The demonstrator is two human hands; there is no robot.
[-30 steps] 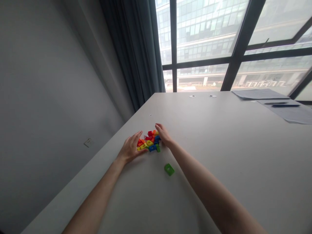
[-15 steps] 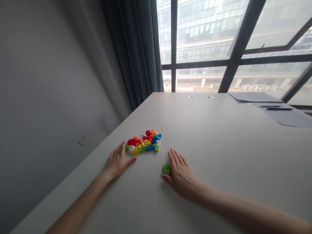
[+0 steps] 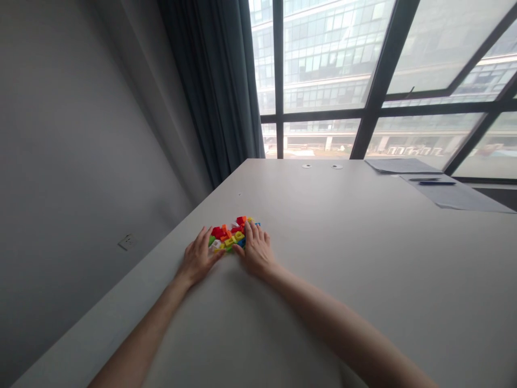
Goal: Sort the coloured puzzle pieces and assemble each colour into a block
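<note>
A small heap of coloured plastic bricks (image 3: 229, 235), red, orange, yellow, blue, green and white, lies near the left edge of a pale grey table (image 3: 363, 253). My left hand (image 3: 197, 257) rests flat on the table at the heap's left side, fingers stretched out and touching the nearest bricks. My right hand (image 3: 256, 249) lies flat against the heap's right side, fingers spread and covering some bricks. The single green brick seen earlier is out of sight, hidden under or beside my right hand.
Grey paper sheets (image 3: 444, 191) with a dark pen (image 3: 436, 183) lie at the far right of the table. Two round cable grommets (image 3: 321, 166) sit near the far edge. A dark curtain (image 3: 218, 86) and large windows stand behind; a wall socket (image 3: 128, 241) is at the left.
My right hand slid from the lone green brick back up to the heap's right side, and that brick is no longer visible. My left hand moved slightly right against the heap.
</note>
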